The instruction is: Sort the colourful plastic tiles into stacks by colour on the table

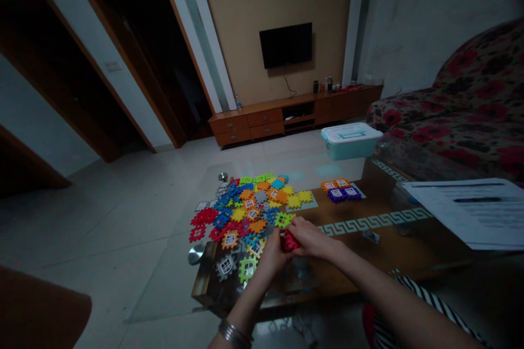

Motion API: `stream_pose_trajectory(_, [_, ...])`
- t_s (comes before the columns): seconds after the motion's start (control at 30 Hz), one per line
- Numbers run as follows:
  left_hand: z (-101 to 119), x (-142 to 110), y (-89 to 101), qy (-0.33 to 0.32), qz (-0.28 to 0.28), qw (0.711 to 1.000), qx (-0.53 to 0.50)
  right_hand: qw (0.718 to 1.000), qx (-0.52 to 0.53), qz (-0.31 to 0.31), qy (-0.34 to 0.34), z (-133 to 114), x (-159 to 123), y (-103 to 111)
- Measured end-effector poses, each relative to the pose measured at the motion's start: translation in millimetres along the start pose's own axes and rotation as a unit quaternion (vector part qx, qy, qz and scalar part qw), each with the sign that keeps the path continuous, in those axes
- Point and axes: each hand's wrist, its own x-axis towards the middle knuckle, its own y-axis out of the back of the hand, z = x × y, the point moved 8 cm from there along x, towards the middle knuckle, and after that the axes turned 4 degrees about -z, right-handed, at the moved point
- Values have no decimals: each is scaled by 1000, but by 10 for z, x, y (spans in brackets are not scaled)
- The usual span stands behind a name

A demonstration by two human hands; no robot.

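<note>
Gripping red plastic tile between left hand and right hand; paper sheet's print unreadable.

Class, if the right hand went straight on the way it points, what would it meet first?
Probably the red plastic tile already at the fingers of the right hand, also held by the left hand.

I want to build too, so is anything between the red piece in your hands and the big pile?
Yes, one piece: a green window tile lies at the pile's near edge, just beyond the red tile, between it and the colourful pile.
</note>
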Motion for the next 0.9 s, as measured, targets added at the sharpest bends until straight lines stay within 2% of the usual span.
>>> stream_pose_trajectory(0.2, [-47,10,-159,22,-40,994,-98,1000,-15,8,-17,131,-147,43])
stream_pose_trajectory(0.33, [49,-18,-229,10,-49,990,-131,997,-40,5,-64,386,-294,53])
stream_pose_trajectory(0.43, [148,-62,-196,3,-39,994,-102,993,-57,10,-101,751,-412,73])
stream_pose_trajectory(0.67, [220,-136,-113,8,-29,999,-39,977,-58,59,-195,2015,-843,355])
stream_pose_trajectory(0.77, [224,-148,-122,8,-34,999,-32,985,-36,69,-151,2281,-938,447])
stream_pose_trajectory(0.9, [248,-145,-145,-6,-34,999,-21,995,0,51,-82,2440,-904,423])
